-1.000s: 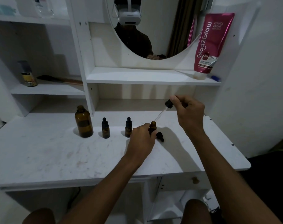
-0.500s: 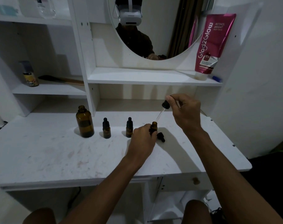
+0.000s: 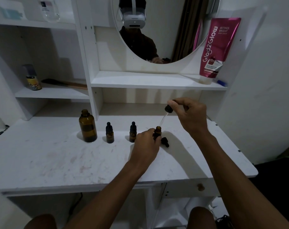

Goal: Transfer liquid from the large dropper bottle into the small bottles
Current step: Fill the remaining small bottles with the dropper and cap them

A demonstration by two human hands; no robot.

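Holding a small open bottle (image 3: 157,131) on the bench (image 3: 58,159), the left hand (image 3: 146,145) wraps around it. The right hand (image 3: 189,113) pinches a dropper (image 3: 165,114) whose tip is at the bottle's mouth. The big bottle (image 3: 87,127) stands open, off to the left.

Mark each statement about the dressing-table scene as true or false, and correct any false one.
1. The right hand holds a dropper tilted over the open small bottle. True.
2. The large brown bottle has its cap on. False: its neck is open.
3. The left hand steadies the open small bottle. True.
4. All three small bottles are capped. False: two capped small bottles stand left of the open one.
5. A loose black cap lies on the table beside the open small bottle. True.
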